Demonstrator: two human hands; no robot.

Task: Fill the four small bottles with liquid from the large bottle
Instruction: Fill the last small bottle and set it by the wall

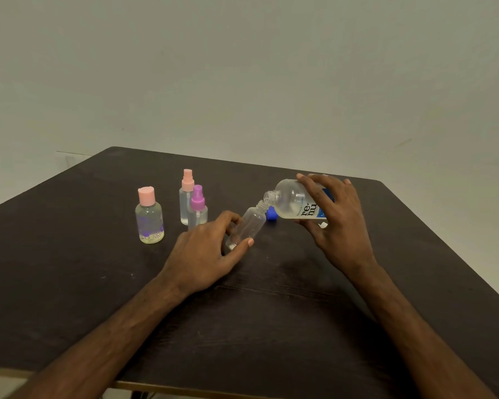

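Observation:
My right hand (336, 217) grips the large clear bottle (293, 201), uncapped and tipped leftward, its blue-and-white label facing me. My left hand (211, 249) holds an open small clear bottle (249, 224) tilted to the right, its threaded neck just under the large bottle's mouth. A little liquid lies at the small bottle's bottom. Three capped small bottles stand at the left: a round one with a pink cap (149, 217), a spray bottle with a pink top (186, 197) and a spray bottle with a purple top (198, 208).
A blue cap (271, 213) lies on the dark table (271, 312) behind the tilted small bottle. The table's far edge runs close behind the bottles, against a plain pale wall. The near edge shows at the bottom left.

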